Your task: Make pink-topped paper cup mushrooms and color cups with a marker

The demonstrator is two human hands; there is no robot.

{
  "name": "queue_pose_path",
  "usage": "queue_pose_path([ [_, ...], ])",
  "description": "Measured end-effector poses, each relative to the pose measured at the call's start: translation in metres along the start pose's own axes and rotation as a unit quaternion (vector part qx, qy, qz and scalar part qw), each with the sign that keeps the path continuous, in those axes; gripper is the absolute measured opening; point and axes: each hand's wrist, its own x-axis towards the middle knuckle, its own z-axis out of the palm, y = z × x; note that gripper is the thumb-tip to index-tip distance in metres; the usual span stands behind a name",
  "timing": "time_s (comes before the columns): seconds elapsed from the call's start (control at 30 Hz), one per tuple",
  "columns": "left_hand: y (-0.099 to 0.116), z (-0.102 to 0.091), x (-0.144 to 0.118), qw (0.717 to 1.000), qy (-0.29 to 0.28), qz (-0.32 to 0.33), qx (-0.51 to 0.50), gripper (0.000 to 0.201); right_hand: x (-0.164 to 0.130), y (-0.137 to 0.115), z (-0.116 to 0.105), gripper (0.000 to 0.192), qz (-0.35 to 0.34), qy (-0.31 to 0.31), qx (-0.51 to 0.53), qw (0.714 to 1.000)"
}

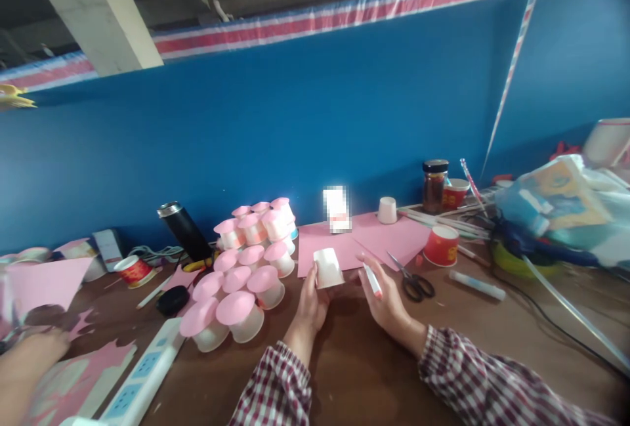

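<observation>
1. A white paper cup (327, 268) is sitting upside down, slightly tilted, just below the centre of the frame; the left-hand grip (311, 304) is clasping its side.
2. Just right of it, the right-hand grip (391, 308) is holding a white marker (373, 279) with an orange-red end.
3. Behind both, pink paper sheets (315, 245) are lying on the brown tabletop (354, 380), a small white cup (387, 210) standing upside down at their far edge.
4. To the right, black-handled scissors (418, 287) are lying near a red cup (441, 247).
5. Left of centre, upturned cups (247, 325) are carrying pink discs (240, 307).
6. At lower left, a power strip (145, 373) is lying near another person's hand (46, 350).
</observation>
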Motion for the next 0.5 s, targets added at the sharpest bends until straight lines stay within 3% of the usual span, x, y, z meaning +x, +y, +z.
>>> queue_pose_path([
  [0.13,0.000,-0.001,0.002,1.000,0.023,-0.007,0.001,0.039,0.000,-0.006,-0.006,0.029,-0.024,-0.013,0.027,0.999],
  [0.3,-0.004,0.001,0.006,1.000,0.023,-0.008,-0.003,0.038,-0.001,-0.016,-0.011,0.019,-0.077,0.009,-0.013,0.997],
  [0.5,-0.009,0.004,0.007,0.998,0.031,0.009,0.055,0.043,-0.004,-0.017,-0.007,0.013,-0.027,-0.032,0.005,0.999],
])
